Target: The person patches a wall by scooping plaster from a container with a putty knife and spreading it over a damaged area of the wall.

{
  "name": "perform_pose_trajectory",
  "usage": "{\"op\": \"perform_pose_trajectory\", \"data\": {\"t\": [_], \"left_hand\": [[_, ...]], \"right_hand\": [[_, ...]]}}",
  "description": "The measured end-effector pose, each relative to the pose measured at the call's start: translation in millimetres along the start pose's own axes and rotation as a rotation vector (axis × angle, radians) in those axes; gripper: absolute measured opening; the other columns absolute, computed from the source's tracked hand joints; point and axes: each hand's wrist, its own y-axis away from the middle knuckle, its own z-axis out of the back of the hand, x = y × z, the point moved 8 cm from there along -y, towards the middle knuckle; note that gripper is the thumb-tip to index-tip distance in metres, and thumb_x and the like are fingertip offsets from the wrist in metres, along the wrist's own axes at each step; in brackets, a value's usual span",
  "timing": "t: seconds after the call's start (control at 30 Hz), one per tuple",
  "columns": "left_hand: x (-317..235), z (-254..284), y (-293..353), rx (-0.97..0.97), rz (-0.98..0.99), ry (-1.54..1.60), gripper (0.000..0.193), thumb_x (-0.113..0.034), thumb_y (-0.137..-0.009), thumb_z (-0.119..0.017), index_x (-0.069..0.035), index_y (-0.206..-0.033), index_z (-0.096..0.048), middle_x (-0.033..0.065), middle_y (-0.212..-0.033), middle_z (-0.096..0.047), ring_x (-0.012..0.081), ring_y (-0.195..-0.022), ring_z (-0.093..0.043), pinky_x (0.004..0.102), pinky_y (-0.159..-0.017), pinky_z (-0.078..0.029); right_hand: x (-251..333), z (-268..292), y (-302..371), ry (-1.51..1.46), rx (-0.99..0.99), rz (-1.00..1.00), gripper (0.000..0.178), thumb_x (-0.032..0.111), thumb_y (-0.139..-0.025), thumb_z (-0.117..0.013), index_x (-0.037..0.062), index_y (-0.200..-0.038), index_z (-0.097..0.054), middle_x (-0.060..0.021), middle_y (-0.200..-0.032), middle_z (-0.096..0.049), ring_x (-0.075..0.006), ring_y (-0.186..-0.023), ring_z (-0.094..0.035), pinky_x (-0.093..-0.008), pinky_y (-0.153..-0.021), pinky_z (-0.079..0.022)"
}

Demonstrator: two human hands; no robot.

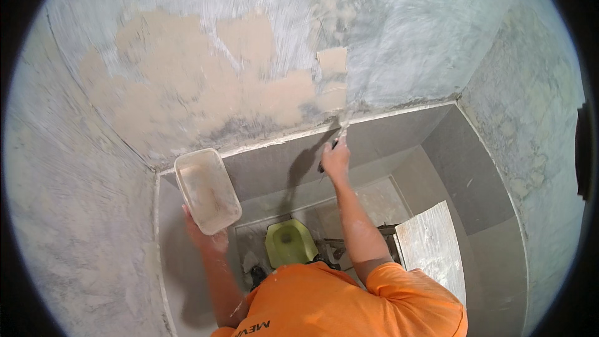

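Observation:
My left hand (211,241) holds a pale, rectangular plastic tub (209,192) from below, its fingers wrapped round the near end and side. The tub is tilted, and whitish residue coats its inside. Closed round the dark handle of a putty knife (342,128) is my right hand (337,158). The blade, blurred, points up to the wall just above the tile edge. Beige putty patches (181,68) cover part of the grey wall in front of me. A narrow putty strip (332,65) runs above the knife.
Grey tiles (262,178) line the lower walls, topped by a whitish ledge (281,140). A yellow-green squat toilet (289,244) is set in the floor below me. To the right stands a white-smeared board (430,246) on a support. Rough grey walls enclose both sides.

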Motion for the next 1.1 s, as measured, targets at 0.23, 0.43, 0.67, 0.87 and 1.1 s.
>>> {"op": "perform_pose_trajectory", "data": {"t": [0.23, 0.43, 0.67, 0.87, 1.1], "left_hand": [[-16, 0, 12, -0.029, -0.029, 0.121, 0.062, -0.056, -0.104, -0.044, -0.014, -0.15, -0.044, 0.0072, -0.144, -0.053, 0.0284, -0.129, -0.055, 0.0499, -0.101, -0.052], [-40, 6, 27, -0.102, -0.149, 0.021, 0.053, -0.048, -0.106, -0.044, -0.014, -0.147, -0.046, 0.0069, -0.138, -0.056, 0.0275, -0.124, -0.06, 0.0469, -0.095, -0.058], [-29, 14, 18, -0.136, -0.077, 0.098, 0.053, -0.046, -0.104, -0.048, -0.013, -0.145, -0.047, 0.007, -0.136, -0.057, 0.0272, -0.123, -0.06, 0.0476, -0.094, -0.058], [-16, 10, 10, -0.163, -0.051, 0.089, 0.053, -0.047, -0.104, -0.047, -0.015, -0.146, -0.047, 0.0075, -0.14, -0.054, 0.0272, -0.125, -0.059, 0.0483, -0.098, -0.056], [-26, 21, 11, -0.119, -0.065, 0.106, 0.052, -0.046, -0.106, -0.044, -0.014, -0.147, -0.046, 0.0063, -0.14, -0.056, 0.0277, -0.125, -0.059, 0.0493, -0.1, -0.055]], "right_hand": [[-15, -25, -65, -0.349, -0.052, -0.143, 0.052, 0.02, -0.092, -0.062, -0.0197, -0.122, -0.048, -0.037, -0.097, -0.067, -0.0472, -0.098, -0.068, -0.0504, -0.088, -0.053], [64, -63, -26, -0.057, -0.076, 0.002, 0.058, 0.023, -0.094, -0.062, -0.0225, -0.126, -0.045, -0.0369, -0.095, -0.067, -0.0488, -0.096, -0.067, -0.0534, -0.086, -0.053], [102, -70, 86, -0.253, 0.173, 0.036, 0.063, 0.024, -0.095, -0.06, -0.0161, -0.139, -0.038, -0.0363, -0.101, -0.067, -0.0509, -0.096, -0.066, -0.0534, -0.085, -0.052], [51, 6, -19, -0.084, -0.091, 0.037, 0.047, 0.02, -0.094, -0.061, -0.0122, -0.126, -0.05, -0.0359, -0.103, -0.067, -0.0517, -0.097, -0.065, -0.0558, -0.087, -0.049], [85, 14, -65, 0.016, -0.193, 0.03, 0.051, 0.024, -0.094, -0.062, -0.0128, -0.128, -0.051, -0.0339, -0.106, -0.068, -0.0478, -0.102, -0.066, -0.0534, -0.091, -0.05]]}}
